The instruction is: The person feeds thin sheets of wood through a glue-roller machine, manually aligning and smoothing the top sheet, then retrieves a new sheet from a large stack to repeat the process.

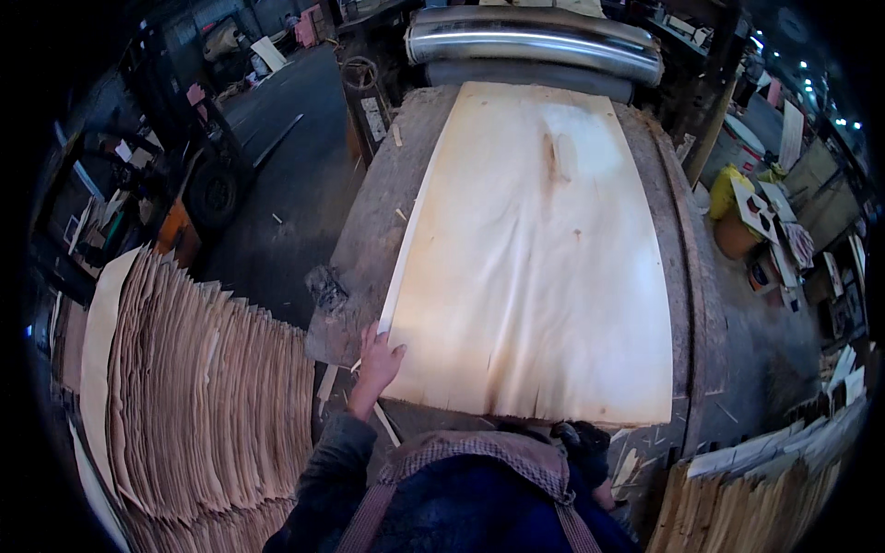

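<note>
A large pale wood veneer sheet (553, 276) lies lengthwise on the worn table (369, 212), with ripples down its middle and a brown knot mark near the far end. My left hand (376, 364) is at the sheet's near left edge, fingers stretched forward along the edge and thumb apart on its surface. At the near right corner, my right hand (583, 439) appears dark, perhaps gloved, partly below the sheet's near edge; its fingers are hard to make out. A shiny metal roller (535, 46) spans the machine beyond the sheet's far end.
To my left stands a tall stack of veneer sheets (212, 387); another stack (756, 488) is at the lower right. A forklift (198, 189) is parked at far left. A raised rail (687, 249) runs along the table's right side. Wood scraps (630, 465) litter the near right.
</note>
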{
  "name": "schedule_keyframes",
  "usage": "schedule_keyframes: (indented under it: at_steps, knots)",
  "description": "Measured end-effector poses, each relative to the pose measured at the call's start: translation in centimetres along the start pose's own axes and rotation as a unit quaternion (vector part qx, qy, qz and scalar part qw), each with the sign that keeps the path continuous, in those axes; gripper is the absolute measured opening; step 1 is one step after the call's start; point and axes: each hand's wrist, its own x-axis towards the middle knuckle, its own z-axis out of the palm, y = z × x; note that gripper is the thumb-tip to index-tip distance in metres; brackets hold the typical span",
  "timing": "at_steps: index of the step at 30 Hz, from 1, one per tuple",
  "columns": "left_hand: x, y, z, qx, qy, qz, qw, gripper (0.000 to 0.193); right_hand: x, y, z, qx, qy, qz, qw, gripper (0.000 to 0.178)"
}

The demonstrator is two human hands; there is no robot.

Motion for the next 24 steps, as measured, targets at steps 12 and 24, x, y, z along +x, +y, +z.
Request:
schedule_keyframes:
  at_steps: [12, 24]
  knots:
    - [5.4, 3.3, -3.8, -0.585, -0.092, -0.18, 0.786, 0.051, 9.0, 4.2, 0.0, 0.096, 0.116, 0.08, 0.985, 0.016]
    - [1.8, -2.5, 3.1, -0.147, -0.103, -0.159, 0.971, 0.071, 22.0, 11.5, 9.6, 0.572, 0.089, 0.273, 0.768, 0.039]
